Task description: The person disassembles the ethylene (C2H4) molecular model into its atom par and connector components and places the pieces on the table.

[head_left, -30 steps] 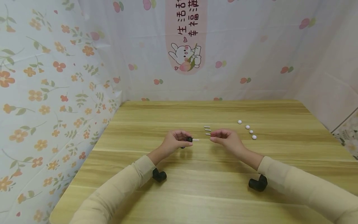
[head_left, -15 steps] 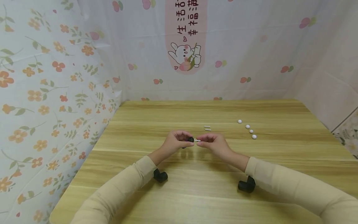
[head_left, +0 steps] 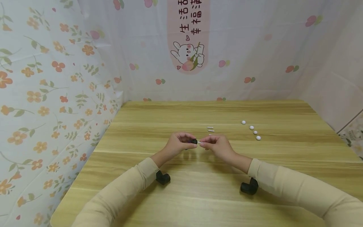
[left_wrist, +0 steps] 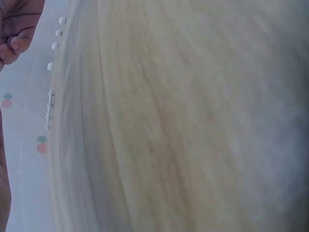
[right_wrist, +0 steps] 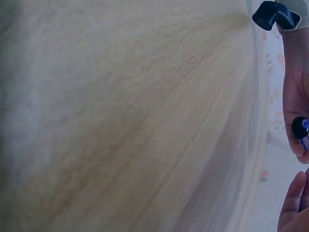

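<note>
My left hand (head_left: 175,146) holds a small black ball (head_left: 194,141) between thumb and fingers, off the tabletop. From the ball's right side sticks a thin white connector peg (head_left: 199,142), whose free end my right hand (head_left: 219,146) pinches. The fingertips of both hands are close together. In the right wrist view, a blue-purple peg (right_wrist: 303,143) shows by the black ball (right_wrist: 299,127) at the left hand. Most of what lies inside the left hand is hidden by its fingers.
White pegs (head_left: 211,130) lie in a short row just beyond the right hand, one partly hidden by it. Several white balls (head_left: 251,127) sit farther right on the wooden table (head_left: 158,116). Black wrist mounts (head_left: 163,178) hang under both forearms. Printed curtains surround the table.
My right hand has moved left from beside the row of pegs to the black ball and pinches its white peg. The left hand has barely shifted.
</note>
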{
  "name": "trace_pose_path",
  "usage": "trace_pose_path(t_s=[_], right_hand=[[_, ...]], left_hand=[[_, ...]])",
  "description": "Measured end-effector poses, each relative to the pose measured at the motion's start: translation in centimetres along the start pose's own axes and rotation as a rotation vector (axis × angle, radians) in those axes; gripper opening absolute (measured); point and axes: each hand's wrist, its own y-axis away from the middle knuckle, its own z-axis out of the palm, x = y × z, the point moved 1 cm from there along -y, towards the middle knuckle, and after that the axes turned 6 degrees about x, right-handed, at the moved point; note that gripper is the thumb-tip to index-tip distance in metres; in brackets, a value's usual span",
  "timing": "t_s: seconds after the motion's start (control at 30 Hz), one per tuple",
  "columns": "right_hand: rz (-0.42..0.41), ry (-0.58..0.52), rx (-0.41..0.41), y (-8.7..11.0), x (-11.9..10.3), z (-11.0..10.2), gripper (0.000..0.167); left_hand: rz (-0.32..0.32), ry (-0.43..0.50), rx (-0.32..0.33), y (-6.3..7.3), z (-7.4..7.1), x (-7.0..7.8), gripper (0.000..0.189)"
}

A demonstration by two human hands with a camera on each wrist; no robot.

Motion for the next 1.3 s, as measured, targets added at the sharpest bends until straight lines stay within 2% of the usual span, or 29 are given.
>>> trace_pose_path(t_s=[0.3,0.43,0.53,0.87,0.97,1.3], right_hand=[[0.014,0.053,0.023,-0.3,-0.1,-1.0,0.015],[0.075,0.062,0.111,-0.5,0.6,-2.9,0.019],[0.115,0.071,0.154,-0.8,1.3,-4.1,0.022],[0.199,0.193,0.130,-2.2,2.2,-5.1,0.027],[0.189,0.252,0.116,-2.6,2.5,-5.3,0.025],[0.140,0.346,0.090,-3.8,3.6,-4.6,0.015]], left_hand=[[-0.009,-0.043,0.006,-0.2,-0.2,0.4,0.026],[-0.010,-0.046,0.081,0.2,-1.7,0.5,0.022],[-0.016,-0.012,0.137,0.4,-2.7,0.3,0.020],[0.007,-0.041,0.083,0.4,-2.6,-0.3,0.035],[0.007,-0.050,0.081,0.6,-2.5,-0.3,0.035],[-0.013,-0.030,0.091,0.7,-2.4,-0.1,0.030]])
